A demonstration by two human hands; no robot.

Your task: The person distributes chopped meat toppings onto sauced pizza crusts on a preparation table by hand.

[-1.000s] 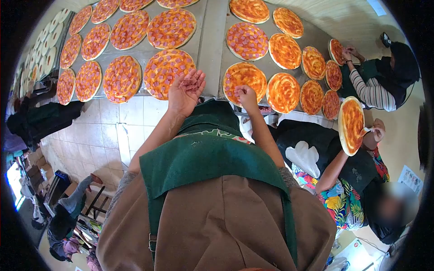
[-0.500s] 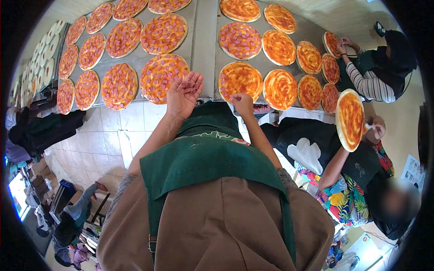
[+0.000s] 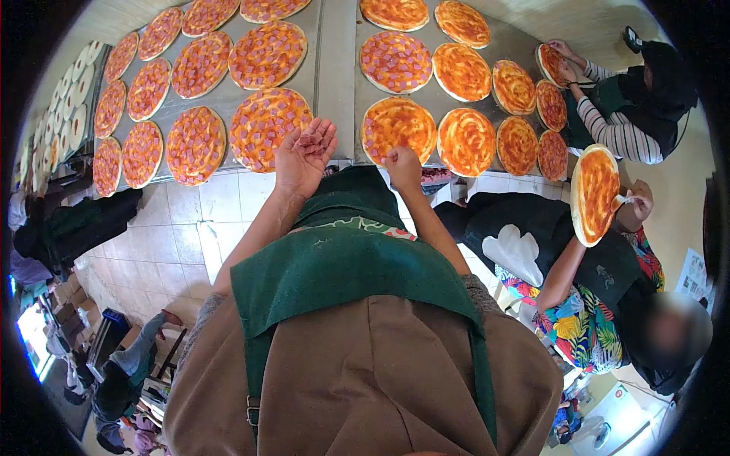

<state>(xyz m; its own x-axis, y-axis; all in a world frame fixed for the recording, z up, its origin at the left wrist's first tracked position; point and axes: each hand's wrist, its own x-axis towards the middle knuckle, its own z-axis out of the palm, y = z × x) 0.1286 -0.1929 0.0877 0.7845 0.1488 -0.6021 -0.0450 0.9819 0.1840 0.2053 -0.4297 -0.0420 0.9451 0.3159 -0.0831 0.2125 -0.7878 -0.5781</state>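
Note:
My left hand (image 3: 306, 161) is palm up and cupped, with small pink pieces of diced ham (image 3: 312, 144) lying on the palm and fingers. It is beside the lower right edge of a pizza topped with ham cubes (image 3: 268, 125). My right hand (image 3: 404, 169) has its fingers curled together at the near edge of a sauced pizza (image 3: 399, 128). What those fingers pinch, if anything, is hidden. Orange-red sauce covers most of this pizza's pale base.
Rows of ham-topped pizzas (image 3: 196, 144) fill the metal table (image 3: 334, 91) at left; sauced ones (image 3: 465, 142) lie at right. A co-worker (image 3: 578, 327) at right holds a pizza base (image 3: 595, 196) and spreads sauce. Another person (image 3: 635, 114) handles a pizza at the far right.
My right hand has shifted slightly and its fingers are curled tighter. The co-worker's spreading hand has moved up along the held base. The far person's hands are now on a pizza.

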